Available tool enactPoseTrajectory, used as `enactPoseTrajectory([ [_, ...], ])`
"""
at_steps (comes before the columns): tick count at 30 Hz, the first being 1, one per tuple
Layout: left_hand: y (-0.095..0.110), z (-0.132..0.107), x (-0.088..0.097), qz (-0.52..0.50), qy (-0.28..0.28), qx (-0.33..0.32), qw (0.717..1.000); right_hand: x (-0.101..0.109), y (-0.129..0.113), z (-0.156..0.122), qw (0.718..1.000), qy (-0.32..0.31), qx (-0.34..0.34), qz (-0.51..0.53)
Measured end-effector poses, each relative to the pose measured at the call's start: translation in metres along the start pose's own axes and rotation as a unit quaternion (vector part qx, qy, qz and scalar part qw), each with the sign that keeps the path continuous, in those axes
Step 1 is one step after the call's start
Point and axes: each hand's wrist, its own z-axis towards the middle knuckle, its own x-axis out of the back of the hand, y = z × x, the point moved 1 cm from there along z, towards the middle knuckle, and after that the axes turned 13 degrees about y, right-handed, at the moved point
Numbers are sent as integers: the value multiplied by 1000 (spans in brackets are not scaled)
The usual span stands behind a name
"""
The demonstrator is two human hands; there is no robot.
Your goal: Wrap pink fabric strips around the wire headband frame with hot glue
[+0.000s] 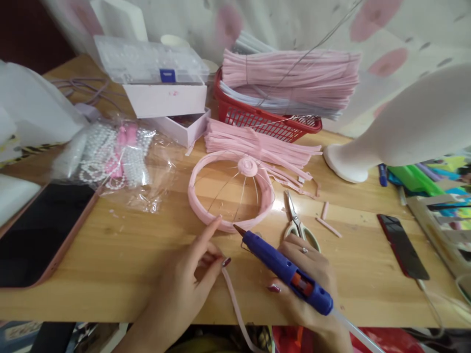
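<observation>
My right hand [312, 279] grips a blue glue gun [287, 272], its nozzle aimed at the near rim of a pink ring frame [206, 206] with thin wires and a pink rosette [248, 166] on top. My left hand [189, 274] pinches a pink strip [235, 304] between thumb and middle finger. Its forefinger stretches out and touches the ring's near edge. The strip trails off the table's front edge.
Scissors [296, 220] lie right of the ring. A red basket [265, 122] holds pink stems, with more loose beside it. Bagged pearl beads [114, 154], white boxes [165, 98], a tablet [37, 235], a phone [403, 245] and a white foam head [405, 127] stand around.
</observation>
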Motion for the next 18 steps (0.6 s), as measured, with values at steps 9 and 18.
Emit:
enactPoseTrajectory([
  [9, 9, 3, 1, 6, 7, -21, 1000, -1, 2, -2, 1000, -11, -1, -8],
  [18, 8, 3, 0, 0, 1, -14, 1000, 0, 1, -1, 1000, -16, 2, -15],
])
